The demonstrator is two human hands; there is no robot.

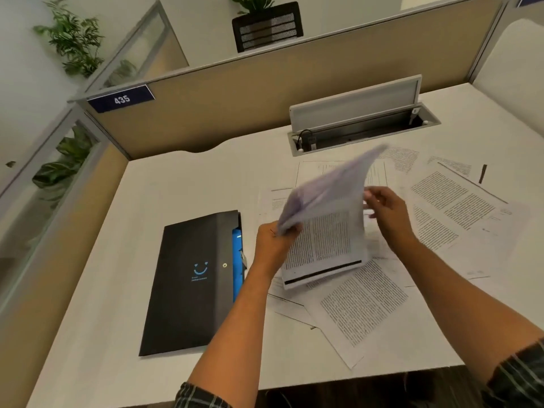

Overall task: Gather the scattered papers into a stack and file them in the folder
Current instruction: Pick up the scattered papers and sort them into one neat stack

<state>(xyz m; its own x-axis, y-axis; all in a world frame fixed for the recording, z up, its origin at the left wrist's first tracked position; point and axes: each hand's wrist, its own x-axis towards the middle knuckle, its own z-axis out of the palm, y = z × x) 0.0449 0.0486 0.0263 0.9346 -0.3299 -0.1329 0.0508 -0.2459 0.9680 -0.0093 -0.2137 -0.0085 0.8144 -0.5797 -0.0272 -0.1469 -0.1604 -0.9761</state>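
My left hand point(273, 242) grips the left edge of a small stack of printed papers point(323, 240) held upright above the desk. Its top sheet is blurred and curls up and away. My right hand point(385, 213) is behind the stack's right edge with fingers curled at the paper; the exact hold is hidden. Several loose printed sheets point(365, 307) lie scattered on the white desk point(176, 187) under and to the right of my hands. A black folder point(191, 284) with a blue inner pocket lies shut to the left of my left hand.
A cable tray point(362, 128) with its lid raised sits in the desk behind the papers. A dark pen-like object point(482, 173) lies on the far right sheets. Beige partition walls point(235, 92) enclose the desk at the back and left.
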